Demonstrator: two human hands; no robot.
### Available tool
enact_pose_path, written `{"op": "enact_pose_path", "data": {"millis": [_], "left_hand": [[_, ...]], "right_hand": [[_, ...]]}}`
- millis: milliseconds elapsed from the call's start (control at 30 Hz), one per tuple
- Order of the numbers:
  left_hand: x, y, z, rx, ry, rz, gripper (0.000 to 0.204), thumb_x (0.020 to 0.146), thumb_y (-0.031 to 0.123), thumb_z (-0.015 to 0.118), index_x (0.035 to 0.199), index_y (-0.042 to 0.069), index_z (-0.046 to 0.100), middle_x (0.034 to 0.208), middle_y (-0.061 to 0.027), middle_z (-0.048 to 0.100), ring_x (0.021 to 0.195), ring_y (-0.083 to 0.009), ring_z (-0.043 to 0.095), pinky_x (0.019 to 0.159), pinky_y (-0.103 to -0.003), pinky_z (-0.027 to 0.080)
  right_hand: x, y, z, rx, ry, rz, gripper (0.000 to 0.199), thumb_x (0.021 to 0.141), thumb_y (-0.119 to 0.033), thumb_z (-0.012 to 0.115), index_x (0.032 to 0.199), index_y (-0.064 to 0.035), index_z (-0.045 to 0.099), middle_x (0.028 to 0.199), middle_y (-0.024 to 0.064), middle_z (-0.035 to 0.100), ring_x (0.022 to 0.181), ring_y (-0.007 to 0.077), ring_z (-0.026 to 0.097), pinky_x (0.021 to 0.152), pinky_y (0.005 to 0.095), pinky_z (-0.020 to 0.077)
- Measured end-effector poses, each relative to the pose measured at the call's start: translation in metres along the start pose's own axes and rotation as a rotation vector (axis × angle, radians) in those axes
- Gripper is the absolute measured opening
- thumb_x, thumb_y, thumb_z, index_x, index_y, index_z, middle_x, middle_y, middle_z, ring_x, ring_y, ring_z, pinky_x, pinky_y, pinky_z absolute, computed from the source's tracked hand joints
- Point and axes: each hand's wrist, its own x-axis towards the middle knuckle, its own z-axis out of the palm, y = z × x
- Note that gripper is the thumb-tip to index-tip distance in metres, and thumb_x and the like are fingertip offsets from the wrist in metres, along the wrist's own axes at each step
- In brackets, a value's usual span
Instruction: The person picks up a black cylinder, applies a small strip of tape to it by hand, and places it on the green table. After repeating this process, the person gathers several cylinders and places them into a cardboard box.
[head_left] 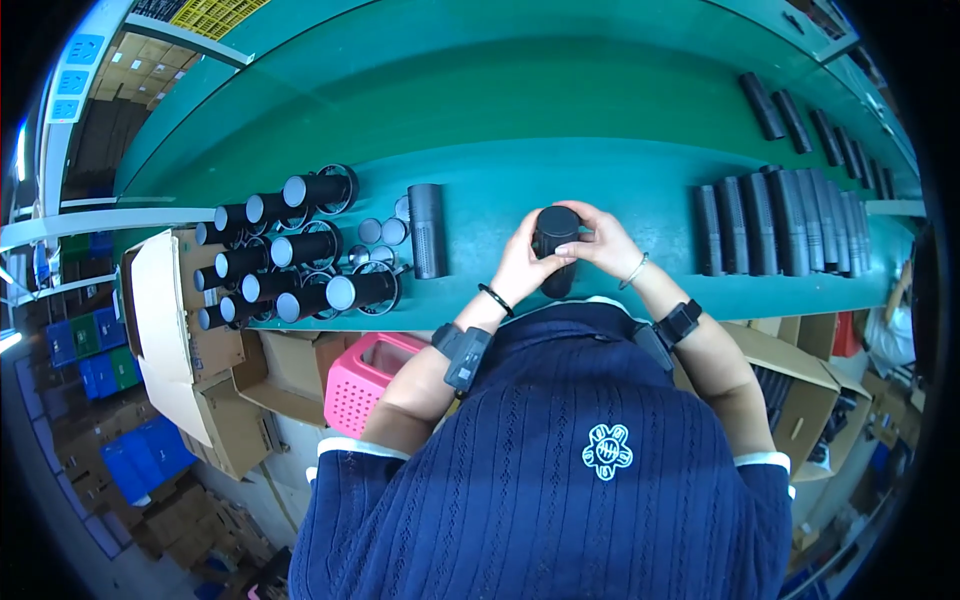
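Both hands clasp an upright black cylinder (555,250) at the near edge of the green bench (560,120), the left hand (520,262) wrapping its side, the right hand (603,240) curled over its capped top.

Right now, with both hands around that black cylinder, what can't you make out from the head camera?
- Black cylinder: its sides and lower end are covered by the left hand and right hand.
- Pink basket: partly hidden by the left forearm and the green table edge.
- Small round caps: too small to tell detail.
- Far tubes: bent and blurred by the fisheye rim.
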Motion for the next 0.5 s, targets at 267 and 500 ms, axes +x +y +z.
{"op": "enact_pose_path", "data": {"millis": [267, 500], "left_hand": [[0.028, -0.013, -0.014, -0.207, -0.163, -0.097, 0.068, 0.069, 0.011, 0.083, 0.125, 0.002, 0.046, 0.115, -0.0118, 0.059, 0.106, -0.0196, 0.058, 0.091, -0.034, 0.049], [-0.006, -0.010, -0.004, 0.115, -0.065, 0.109, 0.077, 0.068, 0.012, 0.081, 0.134, 0.004, 0.042, 0.116, -0.0153, 0.060, 0.109, -0.0228, 0.060, 0.091, -0.035, 0.049]], "right_hand": [[0.017, 0.005, -0.011, -0.174, 0.044, -0.034, 0.065, 0.072, -0.007, 0.079, 0.130, 0.0008, 0.049, 0.118, 0.0120, 0.060, 0.111, 0.0194, 0.057, 0.092, 0.0333, 0.0490], [-0.016, -0.010, 0.005, -0.074, 0.003, -0.048, 0.072, 0.071, -0.006, 0.079, 0.134, -0.0024, 0.046, 0.124, 0.0113, 0.056, 0.119, 0.0216, 0.053, 0.097, 0.0359, 0.0481]]}}
